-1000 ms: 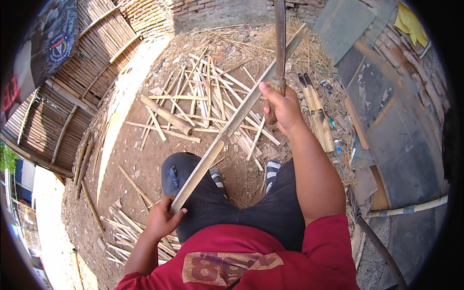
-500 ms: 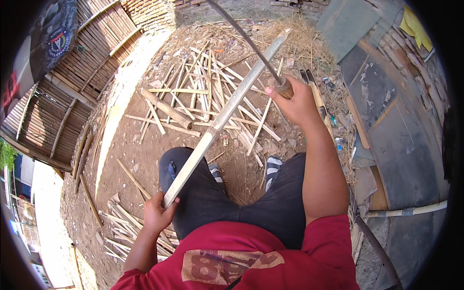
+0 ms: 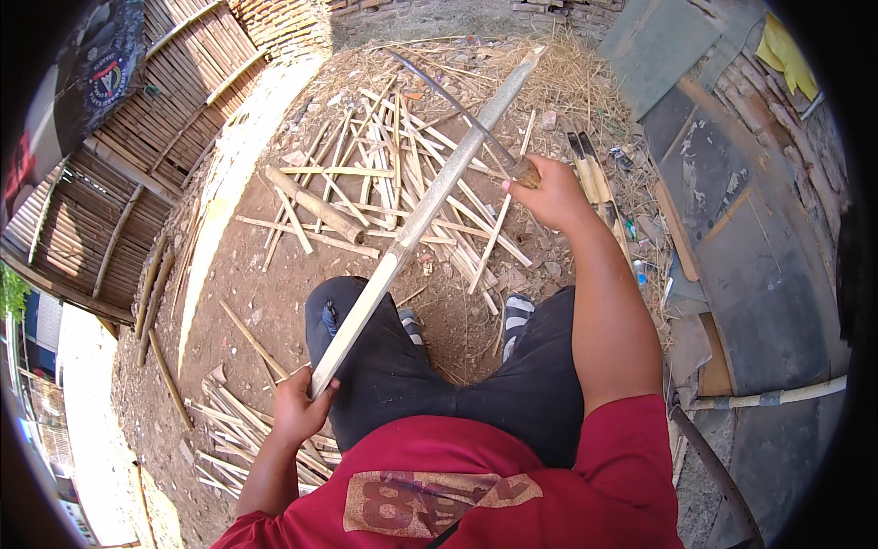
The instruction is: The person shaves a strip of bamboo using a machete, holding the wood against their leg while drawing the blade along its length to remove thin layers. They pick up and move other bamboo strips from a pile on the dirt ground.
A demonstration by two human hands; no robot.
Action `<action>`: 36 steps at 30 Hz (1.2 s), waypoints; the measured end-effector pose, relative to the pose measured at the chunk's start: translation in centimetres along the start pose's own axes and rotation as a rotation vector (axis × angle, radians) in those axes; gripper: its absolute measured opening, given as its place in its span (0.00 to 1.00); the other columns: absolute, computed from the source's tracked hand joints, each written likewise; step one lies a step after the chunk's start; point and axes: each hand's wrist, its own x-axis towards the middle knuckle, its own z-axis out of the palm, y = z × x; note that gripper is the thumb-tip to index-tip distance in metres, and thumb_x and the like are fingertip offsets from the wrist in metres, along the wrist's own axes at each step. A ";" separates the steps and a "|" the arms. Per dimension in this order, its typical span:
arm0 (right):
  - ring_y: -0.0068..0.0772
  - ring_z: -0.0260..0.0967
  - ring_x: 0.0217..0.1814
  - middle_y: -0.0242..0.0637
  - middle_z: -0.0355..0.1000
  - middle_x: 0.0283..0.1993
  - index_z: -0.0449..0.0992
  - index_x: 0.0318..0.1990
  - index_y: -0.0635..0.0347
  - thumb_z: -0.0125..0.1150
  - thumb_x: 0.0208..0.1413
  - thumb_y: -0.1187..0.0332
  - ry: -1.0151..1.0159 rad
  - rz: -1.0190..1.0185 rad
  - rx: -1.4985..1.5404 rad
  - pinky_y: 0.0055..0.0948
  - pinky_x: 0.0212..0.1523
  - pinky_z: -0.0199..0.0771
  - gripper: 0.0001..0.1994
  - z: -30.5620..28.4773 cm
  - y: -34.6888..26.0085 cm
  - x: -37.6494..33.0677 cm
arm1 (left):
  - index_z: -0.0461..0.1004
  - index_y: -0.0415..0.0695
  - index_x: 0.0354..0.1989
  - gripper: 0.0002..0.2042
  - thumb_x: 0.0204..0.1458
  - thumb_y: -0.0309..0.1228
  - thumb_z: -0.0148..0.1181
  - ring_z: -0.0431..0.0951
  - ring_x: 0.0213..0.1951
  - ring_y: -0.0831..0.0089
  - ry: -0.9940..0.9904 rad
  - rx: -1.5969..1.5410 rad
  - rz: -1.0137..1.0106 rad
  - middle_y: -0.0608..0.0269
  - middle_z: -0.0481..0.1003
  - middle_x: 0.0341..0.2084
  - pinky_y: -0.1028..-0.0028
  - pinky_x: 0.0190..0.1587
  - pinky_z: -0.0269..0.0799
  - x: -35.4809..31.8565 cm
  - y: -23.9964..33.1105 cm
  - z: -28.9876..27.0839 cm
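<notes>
My left hand (image 3: 300, 407) grips the lower end of a long split bamboo strip (image 3: 389, 267), near my left knee. The strip slants up and to the right, away from me, pale at the near end and greyer toward the far end. My right hand (image 3: 556, 196) is closed round the wooden handle of a machete (image 3: 444, 93). Its long, slim, slightly curved dark blade points up and left and crosses the strip's upper half. Whether the edge touches the strip I cannot tell.
Split bamboo pieces (image 3: 395, 151) lie scattered on the dirt ahead, beside a thick bamboo pole (image 3: 315, 207). Another bundle of strips (image 3: 233, 425) lies by my left arm. Dark boards (image 3: 732, 220) lean on the right; a bamboo slat panel (image 3: 82, 229) stands left.
The machete has swung down and left, so its blade now lies across the strip. My right hand has shifted slightly; my left hand keeps its hold.
</notes>
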 end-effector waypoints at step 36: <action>0.53 0.79 0.55 0.59 0.79 0.51 0.77 0.62 0.62 0.71 0.54 0.57 -0.153 0.121 -0.040 0.41 0.58 0.77 0.30 -0.4 -1.6 -1.1 | 0.75 0.36 0.33 0.17 0.57 0.40 0.71 0.72 0.23 0.74 -0.073 -0.070 0.018 0.60 0.73 0.18 0.67 0.27 0.68 0.2 -1.6 1.3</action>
